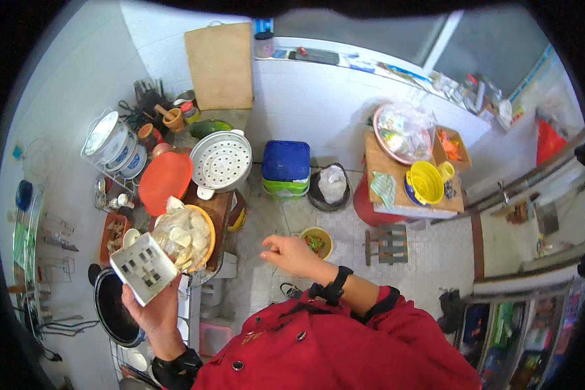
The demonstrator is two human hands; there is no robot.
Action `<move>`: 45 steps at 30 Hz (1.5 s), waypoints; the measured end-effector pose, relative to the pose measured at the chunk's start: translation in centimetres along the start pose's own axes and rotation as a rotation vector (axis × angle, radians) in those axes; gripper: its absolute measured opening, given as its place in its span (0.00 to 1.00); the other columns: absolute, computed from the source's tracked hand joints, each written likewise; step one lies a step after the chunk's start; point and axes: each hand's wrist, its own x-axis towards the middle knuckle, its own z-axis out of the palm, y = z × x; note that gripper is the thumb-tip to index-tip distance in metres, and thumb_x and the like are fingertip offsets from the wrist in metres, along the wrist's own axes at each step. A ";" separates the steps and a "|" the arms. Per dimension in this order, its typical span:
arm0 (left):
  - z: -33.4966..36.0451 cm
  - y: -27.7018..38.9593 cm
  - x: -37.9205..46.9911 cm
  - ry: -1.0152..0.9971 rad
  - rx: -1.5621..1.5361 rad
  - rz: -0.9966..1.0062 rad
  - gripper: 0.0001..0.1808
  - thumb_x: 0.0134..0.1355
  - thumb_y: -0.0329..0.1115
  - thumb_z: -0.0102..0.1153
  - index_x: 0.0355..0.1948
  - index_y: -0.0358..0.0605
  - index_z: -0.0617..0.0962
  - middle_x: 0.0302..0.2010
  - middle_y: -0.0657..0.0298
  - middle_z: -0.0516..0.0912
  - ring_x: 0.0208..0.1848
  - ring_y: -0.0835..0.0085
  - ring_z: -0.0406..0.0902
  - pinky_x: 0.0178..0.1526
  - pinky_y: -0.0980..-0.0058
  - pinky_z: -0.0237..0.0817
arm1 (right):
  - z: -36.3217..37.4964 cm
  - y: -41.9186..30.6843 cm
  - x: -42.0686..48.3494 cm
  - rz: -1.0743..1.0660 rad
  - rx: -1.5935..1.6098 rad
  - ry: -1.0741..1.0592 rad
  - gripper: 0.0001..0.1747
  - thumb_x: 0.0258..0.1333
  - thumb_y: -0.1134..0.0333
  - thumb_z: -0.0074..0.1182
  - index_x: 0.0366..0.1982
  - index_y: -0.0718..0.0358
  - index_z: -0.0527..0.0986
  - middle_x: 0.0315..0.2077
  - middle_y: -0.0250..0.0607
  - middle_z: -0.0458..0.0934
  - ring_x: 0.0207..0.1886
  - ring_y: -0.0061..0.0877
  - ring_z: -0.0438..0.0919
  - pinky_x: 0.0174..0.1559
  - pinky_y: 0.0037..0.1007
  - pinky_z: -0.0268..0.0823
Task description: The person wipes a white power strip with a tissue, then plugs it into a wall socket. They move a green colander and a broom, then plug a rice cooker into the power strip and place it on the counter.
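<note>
My left hand (151, 309) grips a white plastic box-shaped holder (144, 268) with rectangular slots in its base, tilted above the counter's near end. Just beyond it, an orange-yellow basin (208, 233) holds a clear plastic bag (187, 234) of pale, flat round pieces. My right hand (285, 253) hangs over the floor with fingers curled and slightly apart, holding nothing. Close to that hand, a yellow bin (327, 239) with green and red scraps stands on the floor. A dark pot (119, 309) sits left of my left hand.
A white steamer tray (222, 161), an orange-red lid (165, 183) and a dark green gourd (210, 128) crowd the counter. On the floor stand a blue-lidded bucket (286, 161), a black bin (343, 197) and a small stool (392, 243). A yellow colander (425, 183) rests on the right table.
</note>
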 end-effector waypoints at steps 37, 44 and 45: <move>16.9 -33.3 16.7 0.327 0.191 -0.038 0.42 0.53 0.62 0.60 0.65 0.52 0.66 0.60 0.59 0.73 0.58 0.55 0.72 0.57 0.56 0.64 | -59.5 30.0 42.7 -0.052 -0.994 0.698 0.33 0.51 0.66 0.58 0.61 0.56 0.67 0.49 0.52 0.75 0.55 0.44 0.71 0.56 0.45 0.61; 18.1 -35.9 18.1 0.337 0.210 -0.064 0.42 0.54 0.61 0.60 0.65 0.52 0.67 0.60 0.58 0.73 0.58 0.56 0.72 0.57 0.57 0.64 | -65.1 34.9 48.0 -0.229 -1.220 0.737 0.12 0.54 0.65 0.53 0.40 0.58 0.79 0.40 0.50 0.80 0.46 0.45 0.77 0.48 0.48 0.67; 18.6 -36.1 18.1 0.351 0.211 -0.062 0.41 0.54 0.61 0.60 0.65 0.52 0.67 0.60 0.58 0.73 0.58 0.56 0.72 0.57 0.57 0.64 | -65.9 33.6 48.9 -0.191 -1.133 0.750 0.11 0.55 0.64 0.52 0.37 0.59 0.80 0.37 0.52 0.81 0.43 0.47 0.78 0.45 0.49 0.69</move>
